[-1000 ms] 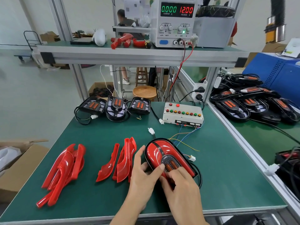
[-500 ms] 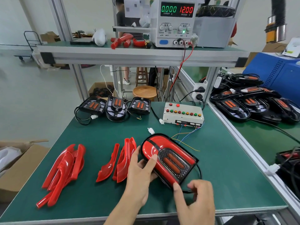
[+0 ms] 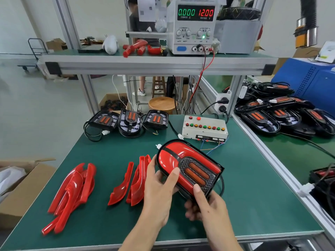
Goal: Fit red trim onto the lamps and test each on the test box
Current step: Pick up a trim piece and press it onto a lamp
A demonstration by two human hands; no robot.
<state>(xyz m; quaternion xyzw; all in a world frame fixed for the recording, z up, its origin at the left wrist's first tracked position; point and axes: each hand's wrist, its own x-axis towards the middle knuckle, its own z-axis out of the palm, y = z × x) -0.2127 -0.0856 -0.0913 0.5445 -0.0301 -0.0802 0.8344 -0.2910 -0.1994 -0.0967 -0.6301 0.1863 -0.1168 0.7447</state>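
Bright, even light; glare on red trim (image 3: 178, 153); edges bowed.

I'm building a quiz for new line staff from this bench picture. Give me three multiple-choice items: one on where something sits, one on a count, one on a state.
1. Where is the test box?
A. At the back of the green table, right of the untrimmed lamps
B. On the upper shelf
C. In the cardboard box

2. How many untrimmed lamps lie in the row at the table's back?
A. One
B. Three
C. Six

3. The trimmed lamp is:
A. Lying untouched
B. Held by both hands
C. Resting on the test box

Answers: 1 A, it sits beside that row; 2 B, three lie side by side; 3 B, the left hand and right hand grip it.
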